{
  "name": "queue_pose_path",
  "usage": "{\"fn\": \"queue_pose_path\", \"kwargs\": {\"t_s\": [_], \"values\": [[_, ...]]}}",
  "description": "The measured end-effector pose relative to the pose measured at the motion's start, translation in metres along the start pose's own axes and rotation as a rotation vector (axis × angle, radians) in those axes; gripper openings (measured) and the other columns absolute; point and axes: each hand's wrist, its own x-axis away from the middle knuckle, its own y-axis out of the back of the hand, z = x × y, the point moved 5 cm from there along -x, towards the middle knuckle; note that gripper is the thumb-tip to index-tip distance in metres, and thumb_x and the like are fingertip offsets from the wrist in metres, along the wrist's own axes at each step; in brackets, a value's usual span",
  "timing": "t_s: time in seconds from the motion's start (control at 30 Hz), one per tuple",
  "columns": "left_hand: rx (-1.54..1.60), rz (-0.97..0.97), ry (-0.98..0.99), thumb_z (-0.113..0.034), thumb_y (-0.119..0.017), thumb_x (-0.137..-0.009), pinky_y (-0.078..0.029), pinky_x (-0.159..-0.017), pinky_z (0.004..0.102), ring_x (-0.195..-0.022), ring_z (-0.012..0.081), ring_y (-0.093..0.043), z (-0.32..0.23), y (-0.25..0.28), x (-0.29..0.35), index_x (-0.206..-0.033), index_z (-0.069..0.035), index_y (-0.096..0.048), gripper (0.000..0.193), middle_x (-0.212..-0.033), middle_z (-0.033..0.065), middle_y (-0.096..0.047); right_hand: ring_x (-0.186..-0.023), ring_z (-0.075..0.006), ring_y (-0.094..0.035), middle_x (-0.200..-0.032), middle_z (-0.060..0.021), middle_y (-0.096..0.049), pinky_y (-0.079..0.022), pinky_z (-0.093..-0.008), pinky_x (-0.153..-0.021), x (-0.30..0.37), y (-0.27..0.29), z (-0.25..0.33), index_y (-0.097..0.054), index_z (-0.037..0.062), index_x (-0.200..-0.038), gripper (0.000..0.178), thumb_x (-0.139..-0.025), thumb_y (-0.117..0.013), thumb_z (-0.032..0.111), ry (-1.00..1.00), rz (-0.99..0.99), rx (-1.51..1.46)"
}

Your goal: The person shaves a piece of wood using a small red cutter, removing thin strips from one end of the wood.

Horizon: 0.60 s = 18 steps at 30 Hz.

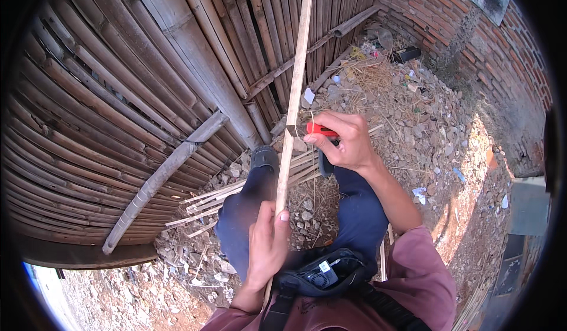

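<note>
My left hand [269, 245] is closed around the lower part of a long, pale bamboo strip [299, 53], which slants up and away between my knees. In my right hand [348, 139] is a red utility knife [321, 129], gripped close to its front end. The knife's front end meets the strip at about its middle, and the blade there is hard to make out. A thin shaving curls up beside the knife and my fingers.
Several pale strips [207, 204] lie on the rubble ground by my legs. To the left rises a bamboo wall [118, 94] with a crosswise pole [159, 183]. A brick wall [460, 29] stands at the far right. An open black pouch [322, 272] sits at my waist.
</note>
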Motion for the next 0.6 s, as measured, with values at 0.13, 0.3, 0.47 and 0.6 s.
{"fn": "queue_pose_path", "kwargs": {"t_s": [0.13,0.3,0.47,0.6], "values": [[-0.035,-0.019,0.0,-0.026,-0.051,-0.115,-0.034,-0.053,0.0255,-0.059,0.0031,-0.045,-0.002,0.005,0.011,-0.104,-0.004,-0.056,0.024,-0.065,-0.003,-0.053,-0.066,-0.0236,-0.073,-0.079,-0.0067,-0.073,-0.054,-0.0343,-0.058,-0.001,-0.005,-0.001,-0.076,0.0067,-0.092,0.027,-0.091,-0.084,0.033,0.039,-0.02,-0.002],[-0.057,-0.035,0.007,-0.027,-0.051,-0.115,-0.034,-0.052,0.0259,-0.057,0.0038,-0.046,-0.002,0.009,0.023,-0.103,-0.004,-0.055,0.026,-0.064,-0.0023,-0.053,-0.065,-0.024,-0.072,-0.078,-0.0068,-0.073,-0.053,-0.0345,-0.057,0.0,-0.01,0.0,-0.076,0.0068,-0.092,0.029,-0.092,-0.082,0.035,0.064,0.032,0.041],[-0.073,-0.039,0.037,-0.028,-0.051,-0.116,-0.034,-0.051,0.0263,-0.056,0.0042,-0.045,0.004,0.012,0.035,-0.103,-0.004,-0.055,0.027,-0.064,-0.0022,-0.053,-0.064,-0.0259,-0.071,-0.077,-0.0074,-0.072,-0.053,-0.0362,-0.057,-0.006,-0.01,-0.005,-0.075,0.0061,-0.092,0.031,-0.093,-0.081,0.036,0.033,-0.025,0.009],[-0.099,-0.051,0.026,-0.028,-0.051,-0.116,-0.036,-0.052,0.027,-0.056,0.005,-0.046,0.009,0.017,0.044,-0.103,-0.004,-0.055,0.027,-0.064,-0.0016,-0.054,-0.064,-0.0281,-0.071,-0.077,-0.0084,-0.072,-0.053,-0.0381,-0.058,-0.01,-0.012,-0.009,-0.076,0.0062,-0.092,0.032,-0.094,-0.08,0.038,0.04,-0.038,0.012]]}}
